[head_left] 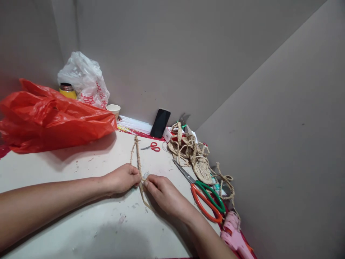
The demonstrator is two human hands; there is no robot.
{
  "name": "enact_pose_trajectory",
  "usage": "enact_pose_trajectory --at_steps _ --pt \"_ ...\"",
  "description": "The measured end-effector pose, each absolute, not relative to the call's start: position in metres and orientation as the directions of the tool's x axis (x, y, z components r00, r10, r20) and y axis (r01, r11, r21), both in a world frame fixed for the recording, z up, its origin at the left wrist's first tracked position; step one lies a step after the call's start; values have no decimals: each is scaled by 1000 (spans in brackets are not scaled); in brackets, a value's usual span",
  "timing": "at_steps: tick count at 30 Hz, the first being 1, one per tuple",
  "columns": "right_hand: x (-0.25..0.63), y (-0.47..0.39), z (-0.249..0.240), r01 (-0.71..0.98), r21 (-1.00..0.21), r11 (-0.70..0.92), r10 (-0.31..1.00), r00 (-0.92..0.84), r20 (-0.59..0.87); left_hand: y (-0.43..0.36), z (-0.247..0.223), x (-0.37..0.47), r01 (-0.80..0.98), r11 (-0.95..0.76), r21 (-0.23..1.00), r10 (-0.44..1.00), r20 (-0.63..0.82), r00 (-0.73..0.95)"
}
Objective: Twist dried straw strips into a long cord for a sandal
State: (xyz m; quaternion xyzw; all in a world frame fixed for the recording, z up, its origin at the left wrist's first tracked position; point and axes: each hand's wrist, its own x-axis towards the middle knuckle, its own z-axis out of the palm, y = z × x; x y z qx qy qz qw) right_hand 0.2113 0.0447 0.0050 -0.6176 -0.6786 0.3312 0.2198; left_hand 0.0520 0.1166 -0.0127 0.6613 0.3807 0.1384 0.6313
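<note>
A tan braided cord (138, 156) runs up the white board from between my hands, with a thinner strand looping at its left. My left hand (125, 178) pinches the cord's lower end, fingers closed. Close on its right, my right hand (161, 190) is closed on a flat tan strand (145, 200) at the same spot, and the strand's tail curves down below it. Small red-handled scissors (151, 146) lie just beyond the cord. To the right are large scissors (201, 194) with one green and one orange handle.
A red plastic bag (54, 118) fills the left, near a yellow bottle (68, 90), a white plastic bag (83, 77) and a paper cup (113, 109). A phone (160, 123) leans on the grey wall. Coiled braided rope (199, 162) and a pink glue gun (234, 233) line the right edge.
</note>
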Motion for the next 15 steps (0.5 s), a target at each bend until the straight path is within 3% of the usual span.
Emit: enact_pose_trajectory --at_steps 3,6,9,12,15 --pt "206 43 11 587 -803 -102 976 -99 -196 116 -14 52 311 70 948 673 -275 686" --pt "191 37 7 284 -907 -312 940 -48 -338 114 -16 52 241 97 966 660 -244 711" --pt "174 30 -4 13 -916 -400 917 15 -400 112 -18 53 196 149 969 657 -245 713" --pt "164 25 -14 87 -926 -368 930 57 -364 110 -13 53 182 231 956 649 -291 703" --pt "163 23 -16 398 -885 -241 971 90 -223 107 -5 53 153 310 938 647 -326 690"
